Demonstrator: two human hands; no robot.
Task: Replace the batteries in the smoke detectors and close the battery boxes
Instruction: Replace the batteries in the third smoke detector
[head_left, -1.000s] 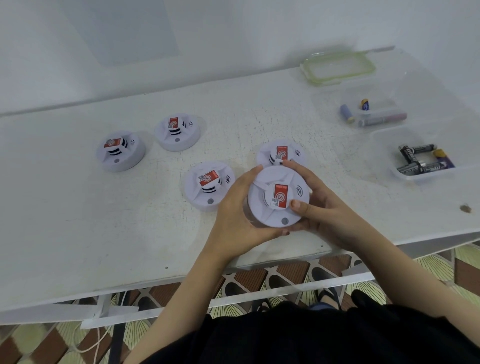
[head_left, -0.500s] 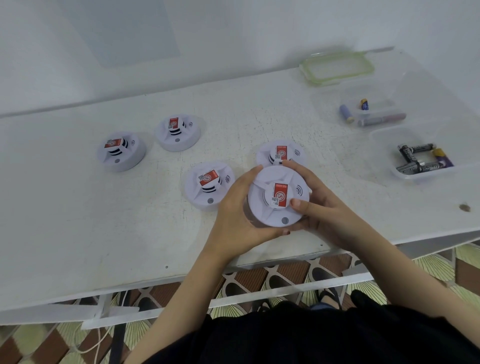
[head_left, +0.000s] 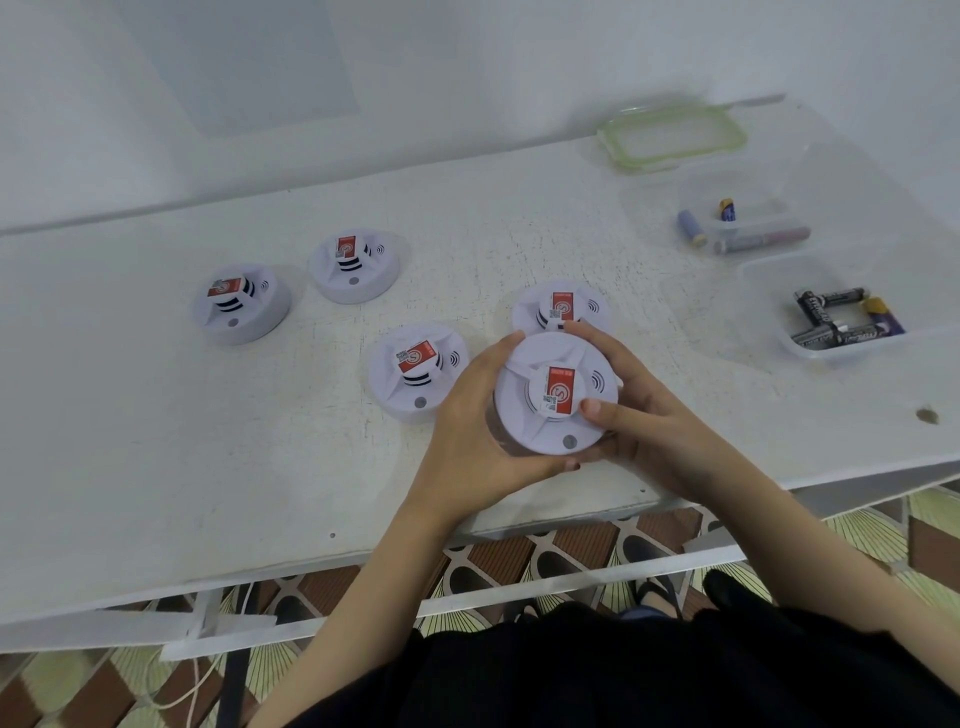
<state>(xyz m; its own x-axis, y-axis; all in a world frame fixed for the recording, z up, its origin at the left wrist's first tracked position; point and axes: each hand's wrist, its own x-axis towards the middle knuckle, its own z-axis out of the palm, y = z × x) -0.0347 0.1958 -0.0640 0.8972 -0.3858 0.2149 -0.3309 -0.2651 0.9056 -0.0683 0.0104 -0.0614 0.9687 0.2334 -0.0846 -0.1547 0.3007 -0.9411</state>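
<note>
Entry: you hold one smoke detector (head_left: 556, 395) in both hands at the near edge of the table (head_left: 156, 441), about midway along it.

- Your left hand (head_left: 478, 431) cups its left rim. The fingers are curled underneath and the thumb runs up the far-left side.
- Your right hand (head_left: 649, 415) grips the right rim, fingers curled round the far side. The thumb (head_left: 605, 413) lies across the top face with its tip just beside the red-labelled centre cap (head_left: 558, 391).
- Both grips are closed on the detector. Whether its underside touches the table cannot be told.

Four more units sit face up on the table:
- the rear detector (head_left: 558, 306), just behind the held one and partly hidden by it
- the middle detector (head_left: 418, 371), just beside your left hand
- the far detector (head_left: 355, 267), further back
- the left detector (head_left: 241, 304), well apart toward the left edge

Toward the right edge, the near tub (head_left: 810, 351) holds black batteries (head_left: 826, 317) and a purple one (head_left: 883, 317). The far tub (head_left: 769, 208) behind it holds a blue battery (head_left: 727, 210), and its other contents are blurred. A green-rimmed lid (head_left: 672, 136) lies at the far edge.
</note>
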